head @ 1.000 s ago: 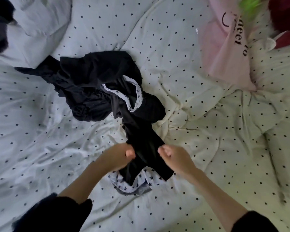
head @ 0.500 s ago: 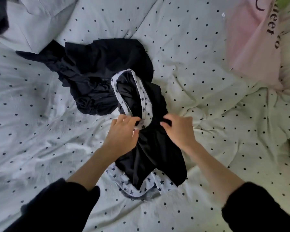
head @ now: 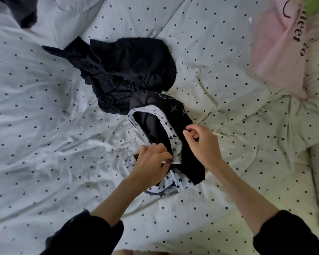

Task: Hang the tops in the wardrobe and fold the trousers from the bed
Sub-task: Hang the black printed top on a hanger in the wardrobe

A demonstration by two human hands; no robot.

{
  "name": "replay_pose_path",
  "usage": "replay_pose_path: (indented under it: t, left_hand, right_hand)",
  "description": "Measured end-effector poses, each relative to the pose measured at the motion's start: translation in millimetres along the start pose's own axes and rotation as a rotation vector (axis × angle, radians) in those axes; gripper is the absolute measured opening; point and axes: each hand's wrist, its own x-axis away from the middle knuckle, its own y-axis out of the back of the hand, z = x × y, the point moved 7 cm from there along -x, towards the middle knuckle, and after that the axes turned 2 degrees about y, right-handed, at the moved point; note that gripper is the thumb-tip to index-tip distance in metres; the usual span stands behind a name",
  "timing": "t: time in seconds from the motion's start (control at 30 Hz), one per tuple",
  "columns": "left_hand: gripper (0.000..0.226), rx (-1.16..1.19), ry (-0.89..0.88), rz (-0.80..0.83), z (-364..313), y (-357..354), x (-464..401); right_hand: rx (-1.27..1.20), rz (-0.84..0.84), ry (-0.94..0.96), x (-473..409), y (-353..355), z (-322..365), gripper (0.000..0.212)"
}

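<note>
top [head: 156, 129]: black, star-print white trim, rumpled on bed [head: 44, 126] | left hand [head: 151, 165] pinches trim | right hand [head: 203, 144] curls at its edge, grip unclear

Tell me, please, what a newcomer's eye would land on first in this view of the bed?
First, the two hands at the centre: the left hand pinches the star-printed white trim of a black garment, while the right hand hovers beside it with curled fingers. Just beyond lies a crumpled black heap of clothing on the dotted white bedding. A pink lettered top lies at the far right.
</note>
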Motion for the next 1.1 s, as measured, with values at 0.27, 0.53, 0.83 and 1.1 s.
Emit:
replay_pose_path:
  t: [0.27,0.53,0.83,1.1]
  left_hand:
    - [0.025,0.100,0.175,-0.067,35,70,40]
    - [0.010,-0.122,0.245,-0.260,86,195,144]
    - [0.018,-0.062,0.517,-0.570,146,341,315]
    - [0.022,-0.228,0.668,-0.902,185,477,539]
  right_hand:
    - [0.452,0.636,0.650,-8,-59,94,0.059]
    - [0.890,0.669,0.974,22,-91,192,0.025]
    - [1.068,0.543,1.180,73,-104,374,0.028]
    - [1.041,0.248,1.283,186,-132,597,0.035]
